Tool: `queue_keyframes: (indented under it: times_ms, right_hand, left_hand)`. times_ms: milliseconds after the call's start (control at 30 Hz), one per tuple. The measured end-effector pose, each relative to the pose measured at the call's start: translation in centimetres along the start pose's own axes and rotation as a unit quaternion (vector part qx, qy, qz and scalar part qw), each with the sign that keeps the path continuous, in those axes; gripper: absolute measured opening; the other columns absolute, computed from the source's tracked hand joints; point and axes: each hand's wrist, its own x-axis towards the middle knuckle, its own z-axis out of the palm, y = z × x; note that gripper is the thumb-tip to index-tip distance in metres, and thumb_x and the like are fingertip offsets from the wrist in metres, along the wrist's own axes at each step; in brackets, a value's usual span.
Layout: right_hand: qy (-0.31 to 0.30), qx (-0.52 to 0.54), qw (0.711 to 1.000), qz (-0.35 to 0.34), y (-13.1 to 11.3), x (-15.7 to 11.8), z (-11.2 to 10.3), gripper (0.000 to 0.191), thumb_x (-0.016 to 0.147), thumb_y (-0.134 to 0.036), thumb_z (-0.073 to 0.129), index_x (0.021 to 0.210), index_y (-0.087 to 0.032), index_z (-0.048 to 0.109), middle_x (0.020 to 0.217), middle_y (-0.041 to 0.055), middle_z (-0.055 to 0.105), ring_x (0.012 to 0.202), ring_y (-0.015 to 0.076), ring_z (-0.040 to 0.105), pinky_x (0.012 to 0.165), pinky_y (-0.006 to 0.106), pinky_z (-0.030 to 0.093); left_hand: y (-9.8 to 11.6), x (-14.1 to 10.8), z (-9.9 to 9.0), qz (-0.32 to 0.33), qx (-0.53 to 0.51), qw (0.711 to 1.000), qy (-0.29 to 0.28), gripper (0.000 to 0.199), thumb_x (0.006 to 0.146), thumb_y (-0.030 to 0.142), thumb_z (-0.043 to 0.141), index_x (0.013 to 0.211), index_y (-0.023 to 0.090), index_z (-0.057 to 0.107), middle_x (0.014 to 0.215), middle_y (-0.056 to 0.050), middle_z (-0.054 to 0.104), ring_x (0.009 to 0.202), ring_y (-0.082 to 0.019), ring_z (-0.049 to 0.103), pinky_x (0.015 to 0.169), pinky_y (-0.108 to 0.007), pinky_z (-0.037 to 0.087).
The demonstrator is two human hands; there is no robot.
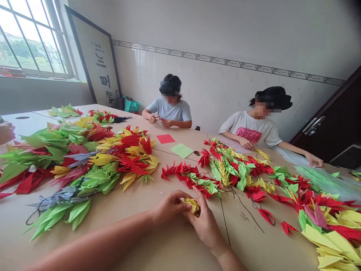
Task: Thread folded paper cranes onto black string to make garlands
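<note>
Both my hands meet over the near part of the table around a small folded piece of yellow paper [191,205]. My left hand [169,205] has its thumb and fingers closed on the piece from the left. From the right, my right hand [204,222] grips the same piece, its thumb pressed against it and its index finger raised along the far side. The fingers partly cover the paper, so its full shape is hidden. Just beyond my hands lies a string of red and green folded paper pieces [194,180].
A large heap of folded paper strings [107,154] spreads over the left. More strings [237,165] cover the right, with a needle and black thread [245,216] nearby. A red sheet [166,139] and a green sheet [182,150] lie flat. Two people [169,109] sit opposite; a hand shows far left.
</note>
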Motion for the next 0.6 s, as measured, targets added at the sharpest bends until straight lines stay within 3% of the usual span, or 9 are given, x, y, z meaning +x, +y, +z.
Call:
queue_keyframes:
  times_ms: [67,133,267,400,600]
  right_hand:
    - [-0.005,0.035,0.999,-0.006,-0.2,0.0,-0.3,0.069,0.083,-0.039,0.059,0.140,-0.021,0.026,0.106,0.0079,0.064,0.093,0.0204,0.062,0.082,0.033,0.050]
    - [0.001,0.052,0.999,-0.002,-0.3,0.2,-0.6,0.059,0.086,-0.046,0.055,0.135,-0.020,0.035,0.109,0.0095,0.063,0.098,0.0211,0.060,0.087,0.033,0.047]
    - [-0.024,-0.026,0.999,0.005,-0.7,0.3,-1.1,0.039,0.087,-0.053,0.048,0.097,-0.017,0.061,0.086,0.0075,0.065,0.079,0.0210,0.060,0.069,0.030,0.047]
    - [-0.033,-0.084,0.996,-0.008,-1.0,0.1,-1.2,0.041,0.089,-0.054,0.044,0.081,-0.018,0.061,0.070,0.0024,0.059,0.063,0.0161,0.051,0.055,0.025,0.038]
    - [0.019,-0.143,0.990,-0.014,-0.1,0.2,-1.1,0.045,0.088,-0.056,0.042,0.063,-0.019,0.047,0.055,-0.0025,0.042,0.052,0.0125,0.037,0.047,0.024,0.027]
  left_hand:
    - [0.2,0.0,-0.1,0.003,0.006,1.000,0.026,0.043,0.066,0.048,0.074,0.089,0.012,0.067,0.085,-0.008,0.068,0.079,-0.019,0.062,0.073,-0.029,0.048]
    - [0.4,0.0,-0.2,-0.014,-0.001,0.999,0.033,0.044,0.067,0.049,0.074,0.089,0.012,0.066,0.082,-0.006,0.068,0.076,-0.017,0.061,0.072,-0.029,0.047]
    - [0.7,-0.1,-0.1,-0.057,-0.032,0.998,0.022,0.044,0.066,0.049,0.074,0.089,0.013,0.065,0.080,-0.004,0.065,0.073,-0.015,0.059,0.072,-0.029,0.047]
    - [0.8,-0.2,0.0,-0.064,-0.038,0.997,0.007,0.046,0.067,0.051,0.073,0.090,0.012,0.063,0.078,-0.003,0.063,0.072,-0.014,0.058,0.073,-0.029,0.046]
    - [1.3,-0.3,0.2,-0.059,-0.015,0.998,0.012,0.047,0.066,0.051,0.073,0.088,0.012,0.060,0.075,-0.002,0.060,0.070,-0.013,0.056,0.066,-0.025,0.043]
